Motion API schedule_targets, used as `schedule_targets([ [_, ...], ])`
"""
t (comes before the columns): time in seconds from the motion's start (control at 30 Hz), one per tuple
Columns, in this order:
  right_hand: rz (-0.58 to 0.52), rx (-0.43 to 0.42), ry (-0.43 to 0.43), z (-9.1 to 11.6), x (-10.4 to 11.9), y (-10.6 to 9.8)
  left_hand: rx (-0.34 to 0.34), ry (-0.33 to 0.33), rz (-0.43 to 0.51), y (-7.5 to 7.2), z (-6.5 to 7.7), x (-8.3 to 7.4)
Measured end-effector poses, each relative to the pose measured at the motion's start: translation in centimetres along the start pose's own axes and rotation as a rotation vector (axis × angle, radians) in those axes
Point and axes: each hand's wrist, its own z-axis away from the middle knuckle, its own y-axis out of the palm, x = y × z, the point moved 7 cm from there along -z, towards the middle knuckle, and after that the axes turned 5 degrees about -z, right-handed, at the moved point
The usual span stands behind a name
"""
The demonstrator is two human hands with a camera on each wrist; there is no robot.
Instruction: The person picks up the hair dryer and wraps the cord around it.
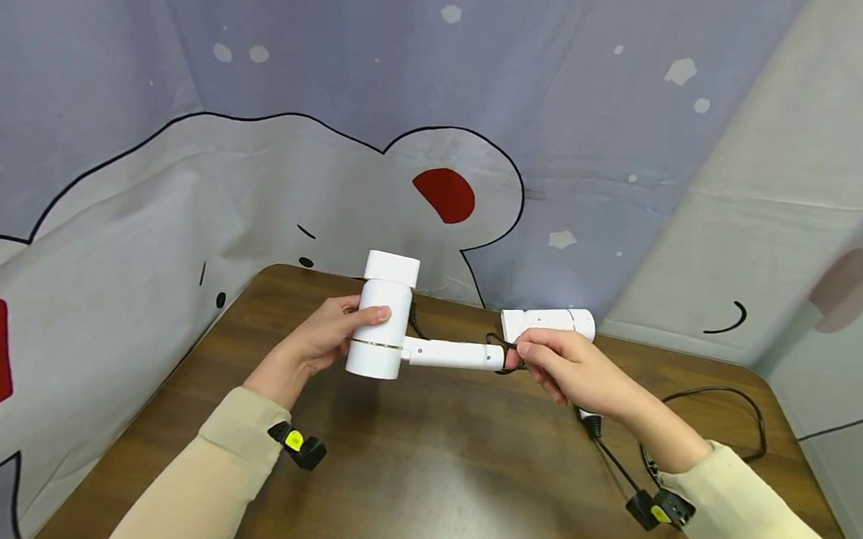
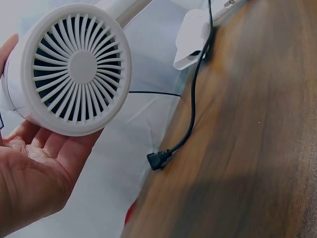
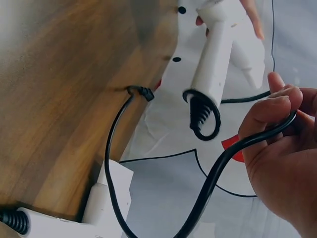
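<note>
My left hand (image 1: 321,337) grips a white hair dryer (image 1: 391,304) around its barrel, thumb on the near side, holding it above the wooden table. The handle points right. In the left wrist view the dryer's round slatted grille (image 2: 81,68) faces the camera. My right hand (image 1: 571,367) pinches the black cord (image 3: 210,181) between thumb and fingers, close to the handle's end. There, in the right wrist view, the cord's ribbed sleeve and hanging loop (image 3: 202,116) show. A second white hair dryer (image 1: 548,321) lies on the table behind my right hand.
The brown wooden table (image 1: 417,469) ends at a patterned curtain (image 1: 386,57) behind and at the sides. A black plug (image 2: 158,159) on a cord rests near the back edge. More black cord (image 1: 759,418) curves over the table's right part, by my right wrist.
</note>
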Motion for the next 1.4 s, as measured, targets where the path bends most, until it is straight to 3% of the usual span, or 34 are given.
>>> schedule_targets([
  [0.27,-0.004,-0.046,-0.090,1.1,0.2,1.1,-0.040,0.013,0.032,-0.3,-0.2,-0.6],
  [0.7,-0.177,-0.076,-0.036,2.3,-3.3,4.0,-0.081,0.052,0.061,-1.1,-0.4,-1.7],
  [1.0,-0.229,-0.024,-0.014,2.1,-6.4,6.2,-0.054,0.078,0.144,-1.0,-0.2,-2.2],
  [1.23,-0.171,0.035,0.000,1.5,-7.7,5.8,-0.015,0.097,0.141,-0.6,0.2,-2.5],
  [1.4,-0.222,0.101,0.028,0.8,-8.7,5.0,0.041,0.110,0.141,-0.2,0.3,-2.3],
])
